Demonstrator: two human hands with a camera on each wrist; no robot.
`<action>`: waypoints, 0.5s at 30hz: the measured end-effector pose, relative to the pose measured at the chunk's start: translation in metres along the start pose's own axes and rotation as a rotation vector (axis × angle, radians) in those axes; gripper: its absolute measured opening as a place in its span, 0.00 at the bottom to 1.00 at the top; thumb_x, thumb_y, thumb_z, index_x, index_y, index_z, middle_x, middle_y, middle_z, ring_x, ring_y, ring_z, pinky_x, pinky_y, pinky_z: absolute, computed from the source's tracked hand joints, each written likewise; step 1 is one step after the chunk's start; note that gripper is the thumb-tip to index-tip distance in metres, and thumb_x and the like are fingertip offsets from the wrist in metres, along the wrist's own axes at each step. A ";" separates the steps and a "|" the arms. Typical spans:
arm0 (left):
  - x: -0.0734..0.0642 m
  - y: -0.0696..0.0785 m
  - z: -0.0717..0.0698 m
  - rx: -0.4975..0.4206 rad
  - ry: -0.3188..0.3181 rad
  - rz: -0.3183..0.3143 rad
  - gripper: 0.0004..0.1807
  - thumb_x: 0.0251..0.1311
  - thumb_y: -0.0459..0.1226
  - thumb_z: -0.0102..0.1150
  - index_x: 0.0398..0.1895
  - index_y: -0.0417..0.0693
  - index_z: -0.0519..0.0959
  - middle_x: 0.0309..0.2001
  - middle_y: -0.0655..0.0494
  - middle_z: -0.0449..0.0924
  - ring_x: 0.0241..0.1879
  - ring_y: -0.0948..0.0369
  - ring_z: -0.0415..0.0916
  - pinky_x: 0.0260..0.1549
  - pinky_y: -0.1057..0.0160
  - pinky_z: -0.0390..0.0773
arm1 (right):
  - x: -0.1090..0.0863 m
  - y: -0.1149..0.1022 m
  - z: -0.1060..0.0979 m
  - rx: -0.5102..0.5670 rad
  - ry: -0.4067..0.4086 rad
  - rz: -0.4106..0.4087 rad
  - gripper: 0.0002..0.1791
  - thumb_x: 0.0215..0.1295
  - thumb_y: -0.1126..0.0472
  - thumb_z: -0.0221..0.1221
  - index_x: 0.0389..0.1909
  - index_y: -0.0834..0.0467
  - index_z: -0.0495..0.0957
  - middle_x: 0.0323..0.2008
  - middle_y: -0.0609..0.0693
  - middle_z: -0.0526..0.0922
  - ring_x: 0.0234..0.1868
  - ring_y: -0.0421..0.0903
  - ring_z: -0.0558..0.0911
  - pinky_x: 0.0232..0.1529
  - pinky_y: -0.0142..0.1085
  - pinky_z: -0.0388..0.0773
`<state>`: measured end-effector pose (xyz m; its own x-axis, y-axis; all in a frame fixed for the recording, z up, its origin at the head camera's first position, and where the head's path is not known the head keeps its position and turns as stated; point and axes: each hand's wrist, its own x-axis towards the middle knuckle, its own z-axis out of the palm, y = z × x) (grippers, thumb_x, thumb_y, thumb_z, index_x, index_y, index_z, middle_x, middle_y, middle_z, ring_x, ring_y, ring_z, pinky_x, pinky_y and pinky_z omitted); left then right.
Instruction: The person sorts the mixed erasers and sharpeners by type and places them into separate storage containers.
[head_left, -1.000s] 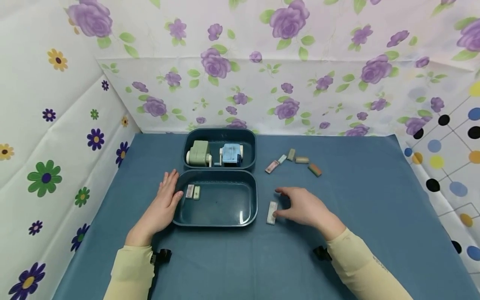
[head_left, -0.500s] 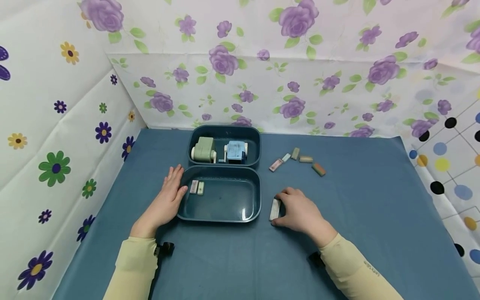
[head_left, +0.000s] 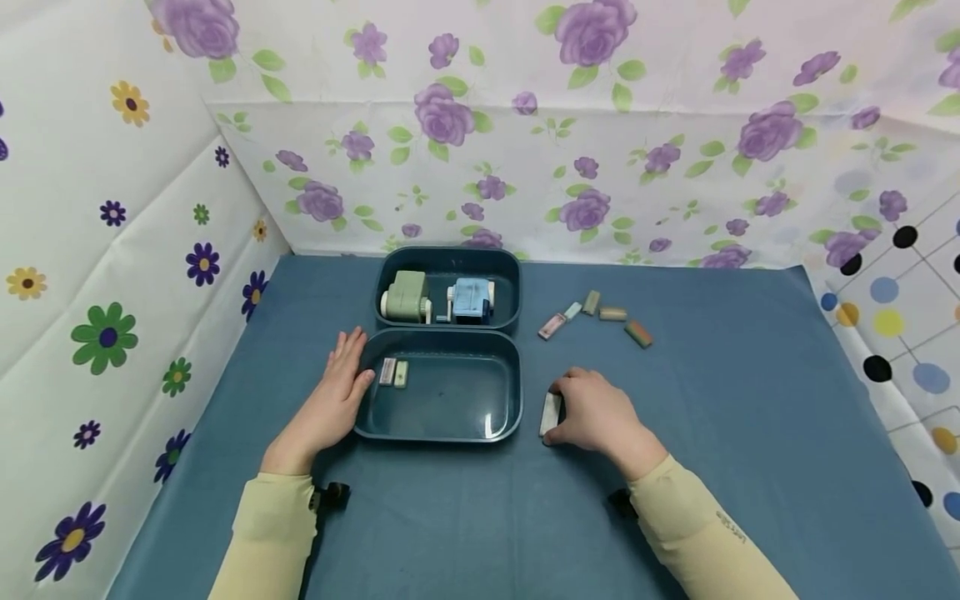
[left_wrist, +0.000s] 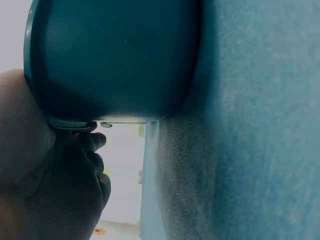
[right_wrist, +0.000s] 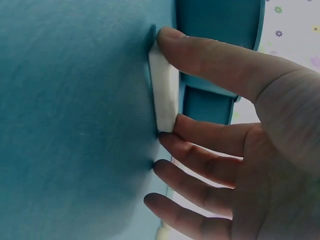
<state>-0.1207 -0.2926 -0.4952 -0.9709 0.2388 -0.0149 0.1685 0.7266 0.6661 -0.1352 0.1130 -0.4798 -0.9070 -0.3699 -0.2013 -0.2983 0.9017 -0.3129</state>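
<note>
My right hand (head_left: 596, 414) pinches a long white eraser (head_left: 551, 414) by its two ends, thumb at the near end and index and middle fingers at the far end. In the right wrist view the eraser (right_wrist: 165, 92) lies low against the cloth, the other fingers spread beside it. With fingers straight, my left hand (head_left: 326, 408) rests along the left side of the near dark teal tray (head_left: 450, 410). Inside that tray, toward its left, sit two small erasers side by side: a pinkish-white one (head_left: 387, 372) and a pale green one (head_left: 401, 375).
Behind the near tray, a second teal tray (head_left: 442, 260) holds a green pencil sharpener (head_left: 407, 296) and a blue one (head_left: 471, 298). Several erasers lie at the back right, including a pink-and-white one (head_left: 552, 326) and an orange-green one (head_left: 639, 334). Floral cloth walls surround the table.
My right hand has come in over the white eraser and closed its thumb and fingers on the ends. The left hand stays at the tray; the head view shifted slightly.
</note>
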 end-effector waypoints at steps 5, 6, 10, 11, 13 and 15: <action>-0.001 -0.003 0.001 0.003 0.000 -0.007 0.36 0.89 0.42 0.38 0.87 0.35 0.41 0.87 0.40 0.32 0.85 0.41 0.23 0.80 0.38 0.30 | 0.001 -0.005 -0.002 -0.024 -0.008 0.004 0.33 0.49 0.47 0.85 0.55 0.58 0.88 0.49 0.54 0.82 0.39 0.50 0.79 0.35 0.46 0.82; -0.002 -0.004 0.002 0.003 0.000 -0.007 0.36 0.89 0.43 0.38 0.87 0.35 0.40 0.87 0.40 0.32 0.85 0.41 0.23 0.80 0.38 0.30 | 0.001 -0.005 -0.002 -0.025 -0.007 0.004 0.33 0.49 0.48 0.85 0.55 0.58 0.88 0.48 0.54 0.82 0.39 0.50 0.79 0.35 0.46 0.82; -0.002 -0.004 0.003 -0.002 0.006 0.005 0.36 0.89 0.42 0.38 0.87 0.33 0.41 0.87 0.38 0.33 0.85 0.39 0.23 0.80 0.37 0.30 | -0.002 -0.005 -0.001 -0.019 0.008 0.000 0.33 0.49 0.48 0.85 0.55 0.58 0.88 0.47 0.53 0.82 0.39 0.50 0.79 0.36 0.47 0.82; -0.002 -0.003 0.003 -0.003 0.007 0.006 0.36 0.89 0.42 0.38 0.87 0.33 0.41 0.87 0.38 0.33 0.85 0.39 0.24 0.80 0.37 0.30 | -0.003 -0.005 -0.001 -0.016 0.013 -0.001 0.33 0.49 0.48 0.85 0.55 0.58 0.88 0.47 0.53 0.82 0.39 0.50 0.79 0.36 0.47 0.82; -0.001 -0.002 0.002 -0.005 0.008 0.007 0.36 0.89 0.41 0.39 0.87 0.33 0.42 0.87 0.38 0.33 0.85 0.39 0.24 0.80 0.37 0.30 | -0.003 -0.005 -0.001 -0.011 0.021 -0.004 0.33 0.49 0.48 0.85 0.54 0.58 0.88 0.47 0.53 0.82 0.39 0.50 0.79 0.37 0.47 0.82; 0.000 -0.001 0.002 -0.007 0.008 0.006 0.35 0.88 0.40 0.40 0.87 0.33 0.42 0.87 0.38 0.33 0.85 0.39 0.24 0.80 0.37 0.30 | -0.003 -0.004 -0.001 -0.010 0.023 -0.004 0.33 0.49 0.48 0.85 0.55 0.58 0.88 0.48 0.53 0.82 0.40 0.50 0.79 0.37 0.47 0.82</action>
<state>-0.1204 -0.2923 -0.4971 -0.9713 0.2377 -0.0052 0.1728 0.7208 0.6712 -0.1312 0.1107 -0.4769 -0.9124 -0.3681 -0.1792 -0.3043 0.9025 -0.3047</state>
